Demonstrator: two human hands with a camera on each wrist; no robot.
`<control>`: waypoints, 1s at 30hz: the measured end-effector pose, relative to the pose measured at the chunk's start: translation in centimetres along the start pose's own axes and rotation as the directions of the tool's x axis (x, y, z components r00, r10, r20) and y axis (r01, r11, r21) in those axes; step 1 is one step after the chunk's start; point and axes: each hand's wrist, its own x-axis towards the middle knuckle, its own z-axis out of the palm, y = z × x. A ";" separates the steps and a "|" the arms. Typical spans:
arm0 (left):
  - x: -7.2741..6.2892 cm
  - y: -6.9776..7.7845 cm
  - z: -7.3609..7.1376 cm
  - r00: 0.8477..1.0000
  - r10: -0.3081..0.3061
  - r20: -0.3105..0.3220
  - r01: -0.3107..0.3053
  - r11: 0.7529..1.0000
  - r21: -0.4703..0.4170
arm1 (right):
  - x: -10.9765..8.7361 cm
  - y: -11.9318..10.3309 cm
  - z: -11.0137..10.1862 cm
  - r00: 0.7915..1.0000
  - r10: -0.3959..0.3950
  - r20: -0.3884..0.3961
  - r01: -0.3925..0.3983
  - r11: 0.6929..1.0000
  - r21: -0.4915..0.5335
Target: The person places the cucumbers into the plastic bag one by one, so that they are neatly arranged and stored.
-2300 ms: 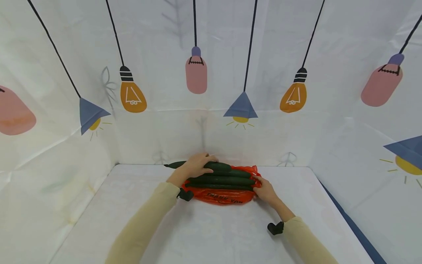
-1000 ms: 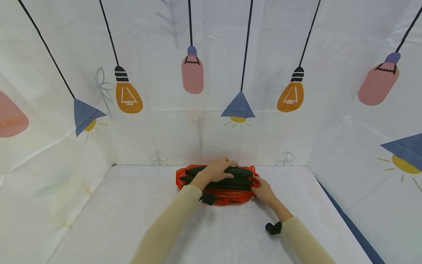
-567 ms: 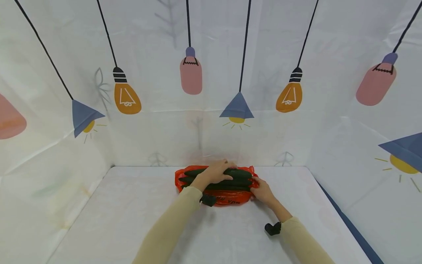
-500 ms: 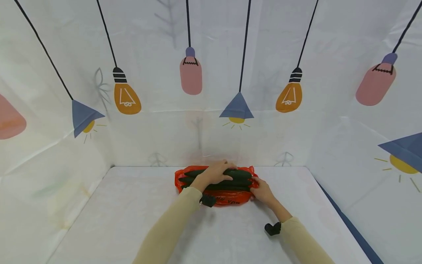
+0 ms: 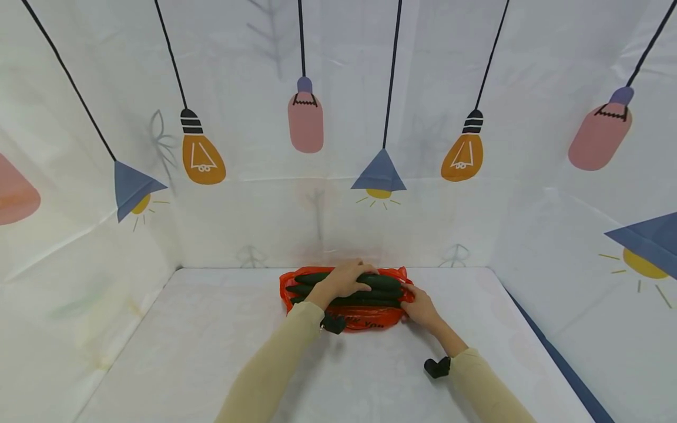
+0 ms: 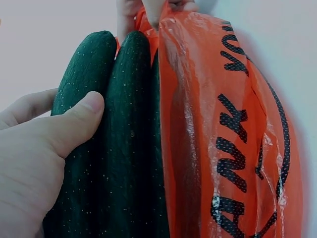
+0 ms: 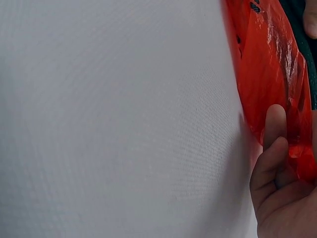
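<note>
Several dark green cucumbers lie side by side in a red plastic bag [image 5: 365,320] with black lettering. My left hand [image 5: 344,280] grips the farthest cucumber [image 5: 383,282]; in the left wrist view the thumb lies over that cucumber [image 6: 84,64], with fingers on its far side. Beside it is another cucumber [image 6: 131,109], and a third is partly covered by the bag's edge. My right hand [image 5: 421,306] pinches the bag at its right end, near the cucumber tips. In the right wrist view the right hand [image 7: 282,208] has bent fingers against the red plastic.
The bag rests on a white table [image 5: 222,352] close to the back wall [image 5: 254,217], which is white cloth printed with hanging lamps. Black wrist devices [image 5: 333,323] sit below both hands. A blue strip [image 5: 555,352] runs along the table's right edge.
Since the earliest frame, my left hand has moved right with the far cucumber, whose left end stuck out past the bag and now lies inside it. My right hand has stayed at the bag's end.
</note>
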 end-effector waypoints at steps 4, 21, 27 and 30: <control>-0.1 -0.1 0.1 1.000 -0.025 -0.016 0.024 0.999 -0.032 | -0.1 0.0 0.1 1.000 0.003 -0.004 -0.003 1.000 -0.013; -0.2 -0.5 0.5 0.998 -0.056 -0.036 0.054 0.996 -0.071 | -0.2 0.0 0.3 1.000 0.007 -0.010 -0.007 1.000 -0.020; -0.3 -0.4 0.6 0.996 -0.048 -0.070 0.041 0.994 -0.098 | -0.4 -0.2 0.2 1.000 0.015 -0.010 -0.015 1.000 -0.014; -0.7 -0.5 0.7 0.991 -0.038 -0.126 0.025 0.994 -0.108 | -0.3 -0.2 0.2 1.000 0.014 -0.010 -0.014 1.000 -0.018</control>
